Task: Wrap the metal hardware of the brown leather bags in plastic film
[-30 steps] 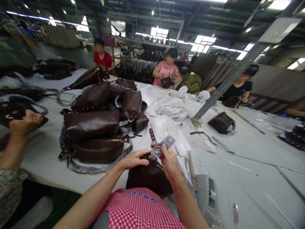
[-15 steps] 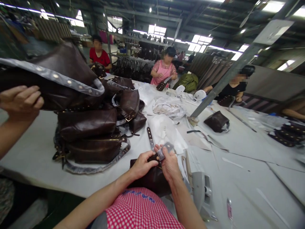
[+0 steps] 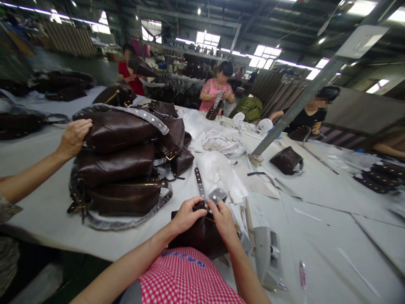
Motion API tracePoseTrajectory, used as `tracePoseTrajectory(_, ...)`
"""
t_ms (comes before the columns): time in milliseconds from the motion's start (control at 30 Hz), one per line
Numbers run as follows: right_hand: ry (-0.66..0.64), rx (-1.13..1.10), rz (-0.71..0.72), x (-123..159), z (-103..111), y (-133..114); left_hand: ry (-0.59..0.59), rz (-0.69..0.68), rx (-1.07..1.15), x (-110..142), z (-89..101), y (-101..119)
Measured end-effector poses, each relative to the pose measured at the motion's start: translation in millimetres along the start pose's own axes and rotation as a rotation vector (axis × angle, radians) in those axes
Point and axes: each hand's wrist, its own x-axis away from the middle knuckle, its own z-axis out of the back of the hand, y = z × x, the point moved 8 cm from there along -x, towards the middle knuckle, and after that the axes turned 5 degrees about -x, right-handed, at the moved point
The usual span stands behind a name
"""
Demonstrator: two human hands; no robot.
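A dark brown leather bag [image 3: 202, 238] lies at the table edge against my checked apron. Its studded strap [image 3: 199, 182], partly wrapped in clear film, runs up and away from it over the table. My left hand [image 3: 190, 214] is closed on the strap's near end where it meets the bag. Opposite it, my right hand [image 3: 220, 215] pinches the same strap, thumb and fingers close to the left ones. A film-covered loop of strap [image 3: 218, 195] sticks out above my right fingers. The exact spot between my fingertips is partly hidden.
Several brown bags [image 3: 117, 164] are stacked at left, with a co-worker's hand [image 3: 74, 137] on the top one. White film [image 3: 218, 173] lies ahead. A grey tape dispenser-like device [image 3: 268, 257] and a pink pen-like tool [image 3: 303, 274] lie right. A slanted metal post [image 3: 284, 114] rises from the table.
The co-worker at left has set the raised bag down on the stack. My right hand has turned over and come closer to my left at the strap.
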Motion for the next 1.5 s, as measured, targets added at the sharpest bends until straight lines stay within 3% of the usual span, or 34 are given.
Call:
tracePoseTrajectory(233,-0.045,-0.155,0.006,2.4,-11.3,1.7,0.102,-0.066,0.052,5.9,8.8,-3.3)
tracePoseTrajectory(400,-0.078,-0.235,-0.046,8.8,-14.8,0.7,0.127,-0.013,0.254,7.4,13.5,-14.3)
tracePoseTrajectory(600,-0.124,-0.311,-0.083,13.8,-13.4,-12.2,0.218,-0.107,0.131,9.4,15.4,-4.1)
tracePoseTrajectory(767,-0.147,-0.213,-0.046,10.8,-13.5,-10.3,0.201,-0.120,0.044,8.5,12.2,-4.1)
tracePoseTrajectory(1000,-0.138,-0.138,-0.006,13.5,-17.9,-12.7,0.156,0.009,0.129,5.5,13.6,-13.6)
tracePoseTrajectory(1200,-0.231,-0.277,-0.063,15.8,-22.0,-7.9,0.111,0.110,0.263,5.0,9.0,-13.7)
tracePoseTrajectory(1333,-0.236,-0.291,-0.118,15.5,-23.2,-4.6,0.188,0.147,0.300,5.8,10.3,-14.8)
tracePoseTrajectory(1500,-0.222,-0.266,-0.121,16.7,-22.7,-15.2,0.237,0.083,0.275,7.8,12.9,-12.6)
